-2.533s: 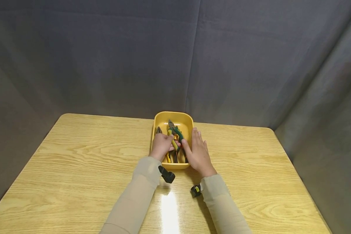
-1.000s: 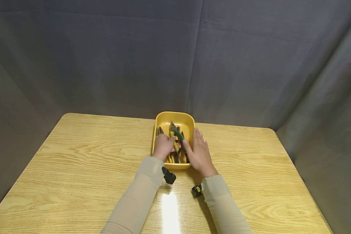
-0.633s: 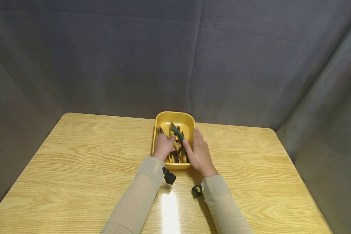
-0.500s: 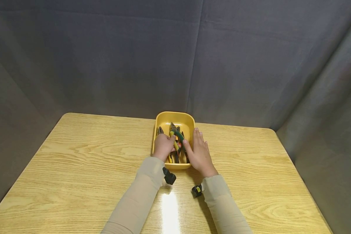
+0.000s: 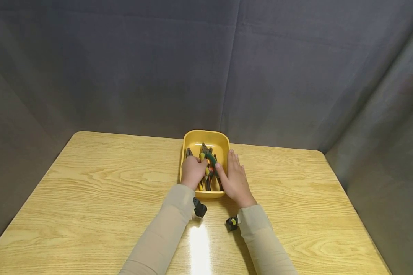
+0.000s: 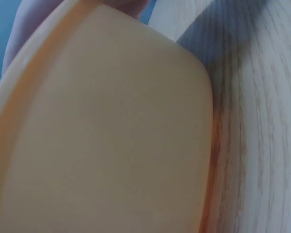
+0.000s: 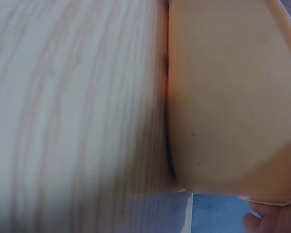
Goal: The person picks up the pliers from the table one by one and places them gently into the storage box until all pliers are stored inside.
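A yellow plastic bin (image 5: 206, 136) stands near the table's far edge in the head view. My left hand (image 5: 192, 172) reaches into it from the near left and holds a pair of combination pliers (image 5: 211, 158) by the yellow handle; the other handle is green and the dark head points away. My right hand (image 5: 235, 181) lies along the bin's right side, its fingers straight, the thumb over the rim near the green handle. Several more pliers lie below, among them dark jaws (image 5: 189, 152) at the left wall. My left fingertips are hidden.
The bin's outer wall fills much of the left wrist view (image 6: 111, 121) and the right wrist view (image 7: 228, 97). Wood-grain table (image 5: 99, 183) extends on both sides. A grey curtain (image 5: 141, 76) hangs right behind the far edge and along the sides.
The yellow-and-green pliers sit slightly lower and straighter than 2.5 seconds ago. My left fingers have shifted a little on the handle, hiding more of it. My right hand keeps its place.
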`<state>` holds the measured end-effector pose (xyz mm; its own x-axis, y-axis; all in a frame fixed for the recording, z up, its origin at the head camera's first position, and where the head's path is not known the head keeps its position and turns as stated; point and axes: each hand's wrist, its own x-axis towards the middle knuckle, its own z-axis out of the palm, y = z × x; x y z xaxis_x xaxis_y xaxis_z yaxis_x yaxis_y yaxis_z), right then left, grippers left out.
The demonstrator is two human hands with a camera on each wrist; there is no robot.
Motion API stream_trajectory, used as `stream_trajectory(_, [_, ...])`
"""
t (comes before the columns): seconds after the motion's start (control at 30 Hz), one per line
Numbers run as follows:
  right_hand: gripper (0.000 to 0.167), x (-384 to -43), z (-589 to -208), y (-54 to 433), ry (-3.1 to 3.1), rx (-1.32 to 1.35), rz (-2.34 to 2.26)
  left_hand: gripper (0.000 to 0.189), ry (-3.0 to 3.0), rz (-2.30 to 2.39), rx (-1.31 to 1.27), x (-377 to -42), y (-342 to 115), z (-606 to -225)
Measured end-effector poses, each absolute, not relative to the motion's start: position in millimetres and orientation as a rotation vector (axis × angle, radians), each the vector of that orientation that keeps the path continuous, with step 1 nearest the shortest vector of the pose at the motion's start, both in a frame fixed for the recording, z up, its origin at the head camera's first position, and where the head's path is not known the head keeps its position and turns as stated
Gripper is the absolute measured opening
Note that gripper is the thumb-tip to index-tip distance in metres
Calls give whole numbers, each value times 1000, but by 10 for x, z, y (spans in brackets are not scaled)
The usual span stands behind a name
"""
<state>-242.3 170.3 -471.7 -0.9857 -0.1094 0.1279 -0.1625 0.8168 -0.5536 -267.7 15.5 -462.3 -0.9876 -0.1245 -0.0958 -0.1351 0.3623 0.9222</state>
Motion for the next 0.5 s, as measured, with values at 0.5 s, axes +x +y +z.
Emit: stream_trajectory(0.5, [80, -2408, -4691, 1692, -2922, 197, 908, 16, 2628, 1799, -223, -2613, 170, -4566])
